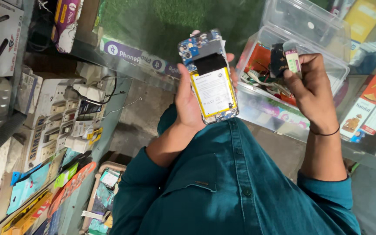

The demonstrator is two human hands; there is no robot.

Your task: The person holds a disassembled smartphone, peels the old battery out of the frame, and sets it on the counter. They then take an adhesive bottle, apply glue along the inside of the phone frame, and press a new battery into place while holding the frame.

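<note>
Left hand (189, 102) clamps an opened smartphone with exposed yellow-edged battery and blue circuit board (209, 78), held mid-air over the lap. Right hand (310, 89) pinches a small dark component (283, 58) above the clear plastic parts box (301, 39). Risk: the edge-only hold could let the phone slip and fall.

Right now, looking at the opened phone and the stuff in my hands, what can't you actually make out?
All in the head view:
- Front of the opened phone: faces away, covered by the left hand.
- Small dark part and pale piece in the right hand: half wrapped by fingers, kind unclear.
- Contents of the clear plastic box: jumbled, too small, partly behind that hand.
- Chargers on the left shelf: dim and tiny.
</note>
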